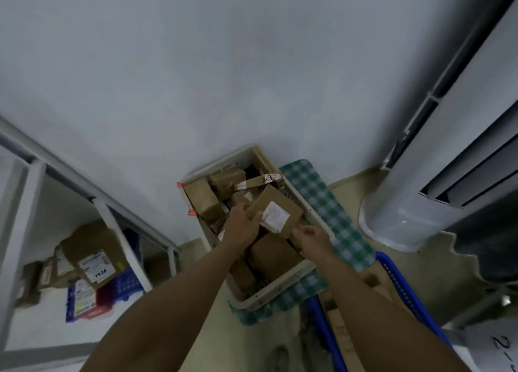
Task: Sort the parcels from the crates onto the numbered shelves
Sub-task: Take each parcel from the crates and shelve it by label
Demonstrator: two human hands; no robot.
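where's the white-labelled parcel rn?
Head view, centre: the white-labelled parcel is tilted above the beige crate, gripped by the left hand, with the right hand near its lower right corner.

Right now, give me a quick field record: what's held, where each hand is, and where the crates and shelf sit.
held parcel: brown box with a white label, tilted above the other parcels
left hand: grips the box's left edge
right hand: at the box's lower right corner, fingers curled, contact unclear
crate: beige, full of brown parcels, on a green checked cloth
shelf: white, on the left, holding parcels
blue crate: lower right, beside the right arm
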